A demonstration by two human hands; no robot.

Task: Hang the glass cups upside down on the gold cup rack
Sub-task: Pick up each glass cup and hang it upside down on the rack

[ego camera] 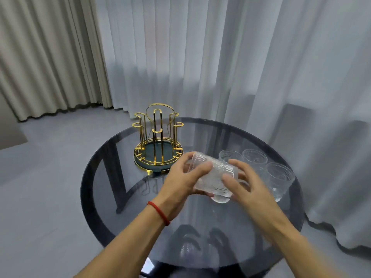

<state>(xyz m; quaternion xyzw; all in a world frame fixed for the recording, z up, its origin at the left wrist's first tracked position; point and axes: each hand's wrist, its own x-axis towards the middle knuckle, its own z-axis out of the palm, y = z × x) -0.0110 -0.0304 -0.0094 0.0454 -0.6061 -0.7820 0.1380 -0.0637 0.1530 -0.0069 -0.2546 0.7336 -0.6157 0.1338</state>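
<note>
A gold wire cup rack [158, 137] with a dark round base stands at the far left of the glass table, and no cup hangs on it. Both hands hold one ribbed glass cup [215, 173] tipped on its side above the table, in front and to the right of the rack. My left hand [180, 178] grips its left end, with a red string on the wrist. My right hand [244, 184] holds its right side. Three more glass cups stand upright behind my right hand: one [228, 156], another [255, 157] and the nearest [280, 177].
The round dark glass table [104, 173] has black legs showing through it. Sheer white curtains hang close behind and to the right, beige curtains at the far left. Grey floor surrounds the table.
</note>
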